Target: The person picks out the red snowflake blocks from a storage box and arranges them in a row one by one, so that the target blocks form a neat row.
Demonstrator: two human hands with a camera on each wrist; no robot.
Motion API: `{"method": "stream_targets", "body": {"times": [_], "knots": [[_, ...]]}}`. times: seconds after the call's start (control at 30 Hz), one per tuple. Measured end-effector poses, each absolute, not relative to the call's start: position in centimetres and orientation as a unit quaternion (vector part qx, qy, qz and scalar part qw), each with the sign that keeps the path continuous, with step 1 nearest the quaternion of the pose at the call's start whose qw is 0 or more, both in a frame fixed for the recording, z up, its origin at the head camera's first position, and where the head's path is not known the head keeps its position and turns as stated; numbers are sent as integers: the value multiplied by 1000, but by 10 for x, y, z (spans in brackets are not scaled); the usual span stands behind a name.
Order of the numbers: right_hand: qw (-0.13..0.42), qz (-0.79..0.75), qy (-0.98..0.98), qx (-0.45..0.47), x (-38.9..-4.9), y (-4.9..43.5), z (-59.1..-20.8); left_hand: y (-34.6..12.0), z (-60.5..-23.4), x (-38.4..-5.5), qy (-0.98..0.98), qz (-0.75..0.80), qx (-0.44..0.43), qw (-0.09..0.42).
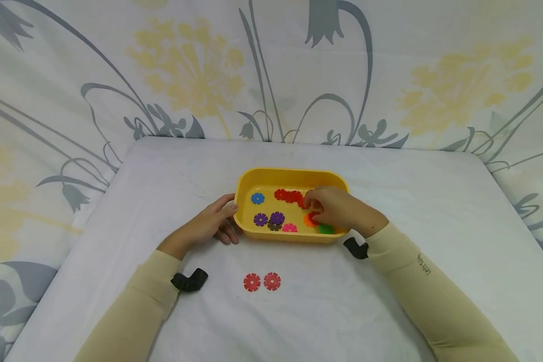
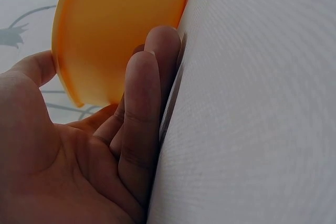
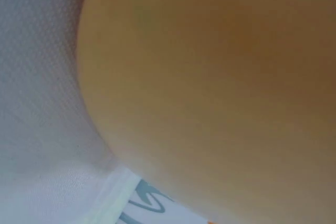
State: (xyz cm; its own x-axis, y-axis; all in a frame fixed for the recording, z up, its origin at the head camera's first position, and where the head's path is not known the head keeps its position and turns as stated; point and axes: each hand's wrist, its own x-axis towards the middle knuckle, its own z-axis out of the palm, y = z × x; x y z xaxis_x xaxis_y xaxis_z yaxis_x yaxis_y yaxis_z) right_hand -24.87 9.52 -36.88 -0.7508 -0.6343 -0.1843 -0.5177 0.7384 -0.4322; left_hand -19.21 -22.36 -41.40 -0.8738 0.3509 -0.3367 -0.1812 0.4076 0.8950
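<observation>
A yellow plastic tray point(image 1: 271, 234) stands on the white-covered surface. At its left end my left hand point(image 1: 208, 221) holds it, thumb at the rim in the left wrist view and other fingers along the outer wall. Reaching into the tray's right part, my right hand point(image 1: 337, 207) has bent fingers down among flower-shaped notched discs. A red disc point(image 1: 313, 219) over an orange disc point(image 1: 307, 221) lies right at its thumb; I cannot tell whether it is pinched. Beside the fingers are overlapping red discs point(image 1: 289, 196) and a green disc point(image 1: 326, 229).
Also in the tray lie a blue disc point(image 1: 257, 198), purple discs point(image 1: 260, 219), a dark disc point(image 1: 274, 225) and a pink disc point(image 1: 289, 228). In front of it, two red discs point(image 1: 252, 282) rest side by side on the white cloth point(image 1: 298, 322). A floral curtain point(image 1: 276, 75) hangs behind.
</observation>
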Motion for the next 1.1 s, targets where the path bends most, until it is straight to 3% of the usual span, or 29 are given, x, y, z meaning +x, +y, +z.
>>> {"method": "stream_targets", "body": {"times": [1.1], "knots": [[222, -211, 891, -334, -252, 100, -374, -222, -411, -192, 805, 537, 56, 247]]}}
